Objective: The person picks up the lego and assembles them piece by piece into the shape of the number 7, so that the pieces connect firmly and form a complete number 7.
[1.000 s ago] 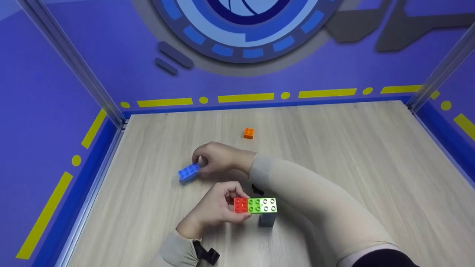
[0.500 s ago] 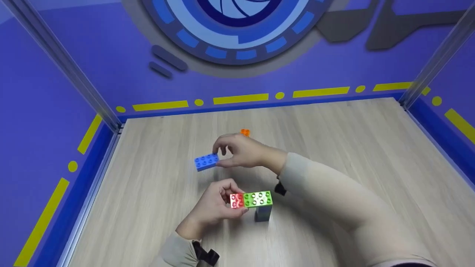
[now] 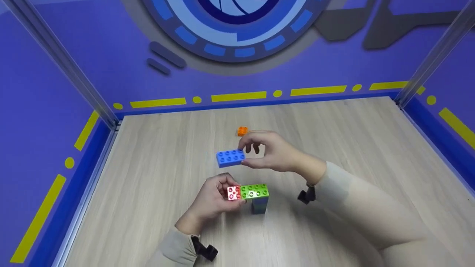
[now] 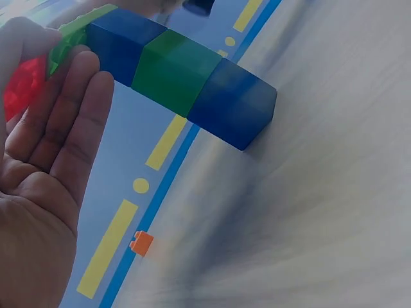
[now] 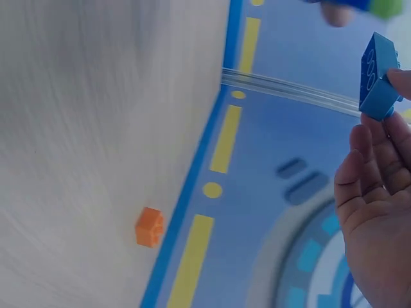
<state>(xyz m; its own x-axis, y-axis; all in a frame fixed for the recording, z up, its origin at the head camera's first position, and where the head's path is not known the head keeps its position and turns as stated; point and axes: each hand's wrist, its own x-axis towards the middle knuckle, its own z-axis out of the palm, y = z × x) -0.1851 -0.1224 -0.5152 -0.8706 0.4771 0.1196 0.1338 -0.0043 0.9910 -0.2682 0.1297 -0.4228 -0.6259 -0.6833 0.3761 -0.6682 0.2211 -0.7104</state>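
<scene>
In the head view the left hand [image 3: 211,198] pinches the red brick [image 3: 233,193] joined to the left end of a long green brick [image 3: 254,190]. Under the green brick's right part is a column [image 3: 259,205]; the left wrist view shows it as a blue brick [image 4: 123,43], a green brick [image 4: 176,72] and a lower blue brick [image 4: 234,104]. Above and behind these, the right hand [image 3: 276,152] pinches the right end of a long blue brick [image 3: 230,158] between thumb and index finger. Its underside faces the right wrist camera, apart from the other bricks.
A small orange brick [image 3: 242,131] lies on the wooden table [image 3: 156,148] behind the right hand. Blue-purple panels [image 3: 85,74] with yellow marks stand at the back and both sides, with metal posts in the corners.
The right hand has carried the blue brick to the right, from left of the left hand to behind the joined bricks. The left hand keeps its grip, and the head view has shifted slightly.
</scene>
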